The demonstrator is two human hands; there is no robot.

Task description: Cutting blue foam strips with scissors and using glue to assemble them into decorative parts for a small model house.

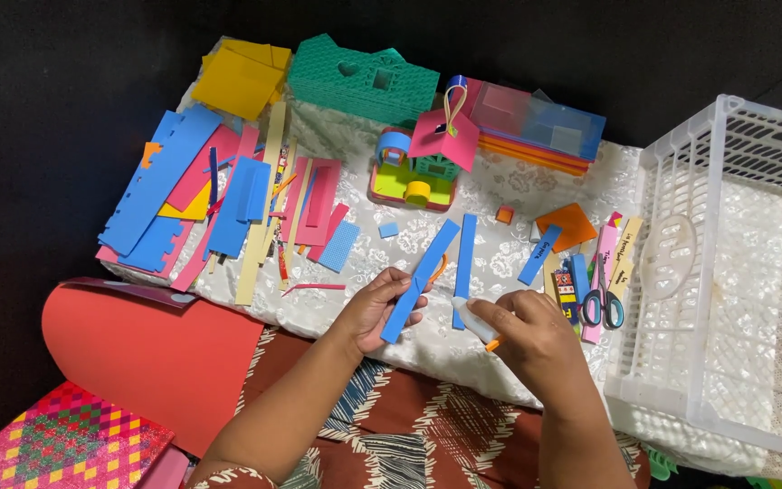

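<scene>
At the far left of my view a red sheet [151,349] lies off the cloth's near-left edge, with a woven pink and yellow panel [65,444] below it. On the white patterned cloth [500,263], toward its left edge, I see a heap of cut foam strips [219,199] in blue, pink and cream, apparently stock not yet used. Near the cloth's near edge my left hand [375,306] pinches a long blue strip [420,279], its fingers closed on the lower end. Just beside it my right hand [527,330] is clamped on a small white glue tube [474,319] with an orange tip, the nozzle close to the strip. Farther back stands a small foam house [418,167], looking part built. I judge gluing midway. Scissors [602,303] lie right of centre, and a white plastic crate [726,281] sits at the right edge.
</scene>
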